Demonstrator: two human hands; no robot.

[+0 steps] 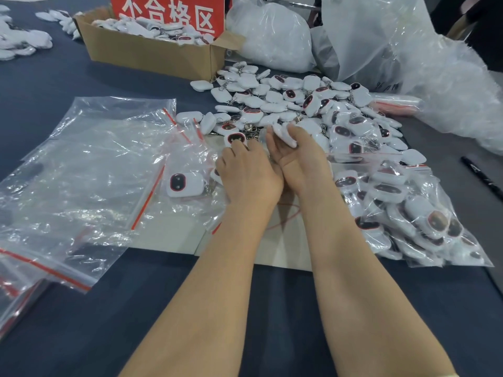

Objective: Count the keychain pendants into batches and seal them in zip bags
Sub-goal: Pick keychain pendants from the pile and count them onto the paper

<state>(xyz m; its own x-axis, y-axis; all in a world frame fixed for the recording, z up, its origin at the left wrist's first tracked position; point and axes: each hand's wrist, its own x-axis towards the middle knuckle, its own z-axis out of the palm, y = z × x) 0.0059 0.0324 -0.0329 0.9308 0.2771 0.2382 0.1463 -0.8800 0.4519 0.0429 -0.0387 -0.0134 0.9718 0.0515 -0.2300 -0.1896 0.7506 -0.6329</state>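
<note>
A loose pile of white keychain pendants (304, 104) with dark red-rimmed faces covers the table ahead of me. My right hand (299, 156) pinches a white pendant (285, 136) at the pile's near edge. My left hand (246, 172) lies palm down beside it, its fingertips on a face-up pendant (235, 137). Under my left hand lies a zip bag (190, 170) with a pendant (185, 184) inside. At the right sits a filled zip bag (413, 213) of pendants.
Empty red-striped zip bags (89, 164) spread over the left of the dark table. A cardboard box (152, 47) of pendants with a red sign stands behind. Large plastic sacks (381, 39) crowd the back right. A black marker (481, 176) lies at the right edge.
</note>
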